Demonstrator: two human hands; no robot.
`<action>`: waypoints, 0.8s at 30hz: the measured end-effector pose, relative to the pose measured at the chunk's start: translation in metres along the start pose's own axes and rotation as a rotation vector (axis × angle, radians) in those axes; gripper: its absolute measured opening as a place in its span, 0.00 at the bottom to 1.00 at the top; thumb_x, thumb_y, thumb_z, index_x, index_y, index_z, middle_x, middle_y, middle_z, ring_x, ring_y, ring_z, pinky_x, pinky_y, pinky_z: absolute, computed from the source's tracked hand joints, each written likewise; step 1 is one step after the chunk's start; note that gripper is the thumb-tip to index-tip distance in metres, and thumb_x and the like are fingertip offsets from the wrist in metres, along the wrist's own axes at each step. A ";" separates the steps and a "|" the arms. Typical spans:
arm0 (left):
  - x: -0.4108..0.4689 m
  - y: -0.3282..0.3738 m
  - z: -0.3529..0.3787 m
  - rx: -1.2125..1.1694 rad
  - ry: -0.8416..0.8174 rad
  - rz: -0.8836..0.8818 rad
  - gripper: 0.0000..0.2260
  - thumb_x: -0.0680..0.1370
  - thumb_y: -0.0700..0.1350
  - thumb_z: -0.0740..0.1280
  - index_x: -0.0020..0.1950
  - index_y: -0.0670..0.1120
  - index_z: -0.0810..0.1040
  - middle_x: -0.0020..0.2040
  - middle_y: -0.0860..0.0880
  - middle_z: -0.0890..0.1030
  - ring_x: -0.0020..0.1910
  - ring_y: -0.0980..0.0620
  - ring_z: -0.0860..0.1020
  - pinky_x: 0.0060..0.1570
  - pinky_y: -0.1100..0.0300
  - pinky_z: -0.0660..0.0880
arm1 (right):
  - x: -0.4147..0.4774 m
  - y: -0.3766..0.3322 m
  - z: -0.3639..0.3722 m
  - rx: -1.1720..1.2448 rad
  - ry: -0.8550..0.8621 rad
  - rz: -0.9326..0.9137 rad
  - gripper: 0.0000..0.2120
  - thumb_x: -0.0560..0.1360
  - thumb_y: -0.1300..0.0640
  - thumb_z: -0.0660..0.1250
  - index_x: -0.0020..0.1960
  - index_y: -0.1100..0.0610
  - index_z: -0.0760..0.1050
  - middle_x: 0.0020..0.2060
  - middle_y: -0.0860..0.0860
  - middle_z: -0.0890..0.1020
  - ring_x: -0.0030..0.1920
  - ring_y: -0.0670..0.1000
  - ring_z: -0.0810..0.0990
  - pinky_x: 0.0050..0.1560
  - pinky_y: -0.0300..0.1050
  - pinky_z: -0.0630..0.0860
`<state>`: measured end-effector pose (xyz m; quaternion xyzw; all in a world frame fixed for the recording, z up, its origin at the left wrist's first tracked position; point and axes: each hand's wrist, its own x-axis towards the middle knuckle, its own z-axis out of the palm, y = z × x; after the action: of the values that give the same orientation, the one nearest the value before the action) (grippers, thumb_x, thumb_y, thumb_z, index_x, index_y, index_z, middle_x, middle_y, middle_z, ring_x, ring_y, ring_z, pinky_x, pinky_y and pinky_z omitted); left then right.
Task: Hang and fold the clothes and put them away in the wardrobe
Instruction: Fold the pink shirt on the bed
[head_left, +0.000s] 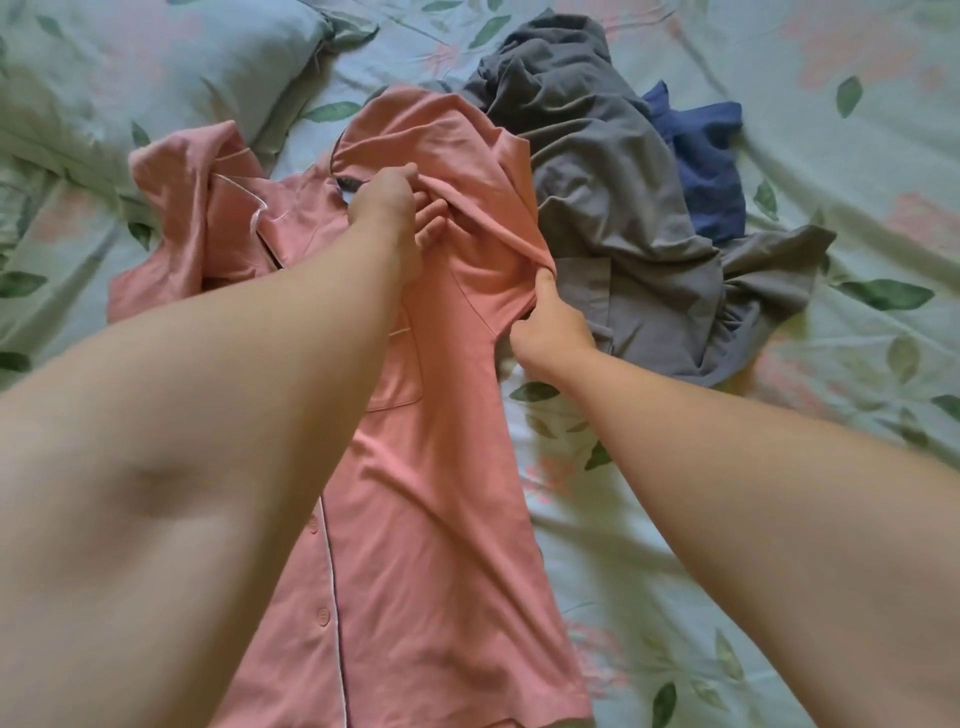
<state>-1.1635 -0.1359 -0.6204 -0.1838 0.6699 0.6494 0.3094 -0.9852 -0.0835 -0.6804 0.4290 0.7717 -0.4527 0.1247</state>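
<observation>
A salmon-pink button-up pyjama shirt (415, 519) with white piping and a chest pocket lies lengthwise on the bed, its collar end far from me. My left hand (387, 208) grips the fabric near the collar, fingers tucked into a fold. My right hand (550, 327) pinches the edge of the shirt's right sleeve, which is lifted and pulled taut between both hands. The shirt's other sleeve (197, 171) lies crumpled at the upper left. A crumpled grey garment (623, 208) lies right beside the shirt, with a blue garment (706, 156) behind it.
The bed is covered by a pale green sheet (779, 519) printed with leaves and pink flowers. A pillow (130, 78) in matching fabric sits at the upper left. The wardrobe is out of view.
</observation>
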 end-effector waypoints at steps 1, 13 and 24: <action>0.001 0.001 0.001 0.001 0.002 -0.020 0.12 0.81 0.48 0.66 0.62 0.43 0.76 0.55 0.45 0.83 0.48 0.50 0.84 0.43 0.59 0.83 | 0.001 -0.002 0.000 0.046 0.008 0.003 0.39 0.76 0.56 0.54 0.81 0.41 0.40 0.61 0.61 0.77 0.49 0.62 0.79 0.52 0.56 0.80; 0.006 0.013 0.026 0.022 0.066 -0.090 0.12 0.84 0.52 0.62 0.64 0.48 0.76 0.40 0.51 0.78 0.27 0.55 0.76 0.26 0.69 0.71 | 0.000 -0.004 -0.002 0.225 -0.071 0.131 0.36 0.80 0.54 0.54 0.81 0.40 0.39 0.58 0.62 0.80 0.52 0.62 0.82 0.54 0.58 0.82; 0.021 0.024 -0.009 -0.180 -0.049 -0.157 0.08 0.82 0.48 0.68 0.49 0.44 0.77 0.28 0.50 0.75 0.19 0.58 0.74 0.20 0.66 0.73 | 0.000 -0.026 0.005 0.412 -0.005 0.186 0.38 0.81 0.57 0.58 0.82 0.44 0.40 0.52 0.59 0.84 0.29 0.50 0.78 0.18 0.33 0.66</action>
<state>-1.1964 -0.1391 -0.6159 -0.2470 0.5847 0.6849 0.3578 -1.0062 -0.0927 -0.6682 0.5136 0.6197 -0.5884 0.0776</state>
